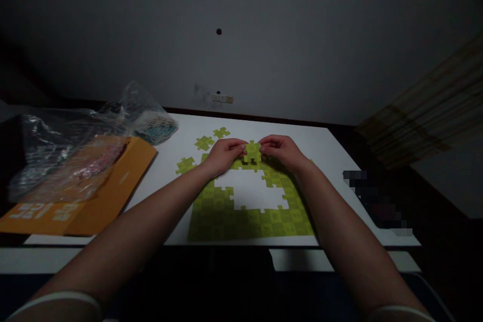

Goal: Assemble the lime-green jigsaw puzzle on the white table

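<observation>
A yellow-green jigsaw piece point(252, 151) is pinched between both hands, above the far part of a puzzle. My left hand point(225, 155) grips its left edge with thumb and fingers. On the opposite edge, my right hand point(282, 151) holds it the same way. Below lies the yellow-green jigsaw puzzle point(249, 224), joined around an irregular gap in its middle where the white tabletop shows through. Three loose pieces lie left of the puzzle: one jigsaw piece point(222, 132) at the back, another point(204, 142) nearer, and a third point(185, 165) close to its left edge.
On the left of the white table point(302, 133) lie an orange cardboard package point(128, 176) and crumpled clear plastic bags point(75, 146). A blurred dark object point(377, 206) sits at the right edge. A wall with sockets point(222, 98) stands behind, a curtain point(415, 110) at right.
</observation>
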`<control>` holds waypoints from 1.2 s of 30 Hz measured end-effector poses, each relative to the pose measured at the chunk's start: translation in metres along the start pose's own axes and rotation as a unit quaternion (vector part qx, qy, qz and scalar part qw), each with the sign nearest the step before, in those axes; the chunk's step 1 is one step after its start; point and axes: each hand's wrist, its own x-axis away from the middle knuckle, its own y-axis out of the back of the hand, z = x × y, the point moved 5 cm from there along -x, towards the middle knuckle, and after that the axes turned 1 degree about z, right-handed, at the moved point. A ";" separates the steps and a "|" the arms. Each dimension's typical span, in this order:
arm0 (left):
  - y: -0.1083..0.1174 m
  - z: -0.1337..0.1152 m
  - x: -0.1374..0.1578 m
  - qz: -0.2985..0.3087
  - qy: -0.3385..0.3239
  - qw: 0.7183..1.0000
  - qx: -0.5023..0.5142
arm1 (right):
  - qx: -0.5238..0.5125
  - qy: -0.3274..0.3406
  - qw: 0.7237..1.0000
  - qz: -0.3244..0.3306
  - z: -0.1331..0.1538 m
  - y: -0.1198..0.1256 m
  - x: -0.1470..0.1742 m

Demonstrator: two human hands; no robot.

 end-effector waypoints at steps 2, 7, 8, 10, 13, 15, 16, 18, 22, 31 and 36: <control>0.000 -0.001 0.000 0.001 0.003 1.000 0.000 | 0.004 -0.003 1.000 0.003 0.000 0.000 0.000; 0.000 -0.001 0.001 0.000 0.010 1.000 -0.017 | 0.017 -0.010 1.000 0.000 -0.001 0.002 0.000; 0.000 -0.001 0.001 -0.001 0.007 1.000 -0.022 | 0.018 -0.011 1.000 0.001 -0.002 0.002 0.000; 0.001 -0.003 0.001 -0.003 -0.003 0.999 -0.032 | 0.023 -0.009 1.000 0.007 -0.004 0.002 0.000; 0.002 -0.007 0.001 -0.008 -0.025 0.999 -0.045 | 0.032 -0.005 0.999 0.026 -0.006 0.002 -0.001; 0.003 -0.008 0.001 -0.011 -0.035 0.998 -0.048 | 0.033 -0.006 0.999 0.032 -0.007 0.001 -0.001; 0.004 -0.008 0.001 -0.012 -0.038 0.998 -0.048 | 0.033 -0.007 0.999 0.034 -0.007 0.001 -0.001; 0.004 -0.007 0.000 -0.014 -0.042 0.998 -0.049 | 0.034 -0.008 0.999 0.030 -0.006 0.000 0.000; 0.005 -0.008 0.000 -0.016 -0.055 0.997 -0.048 | 0.052 0.007 0.998 0.016 -0.001 -0.001 0.000; 0.006 -0.011 -0.001 -0.044 -0.058 0.996 -0.046 | 0.069 0.027 0.997 0.008 0.003 -0.002 -0.003; 0.005 -0.009 -0.001 -0.052 -0.038 0.998 -0.019 | 0.062 0.019 0.998 0.016 0.001 -0.003 -0.002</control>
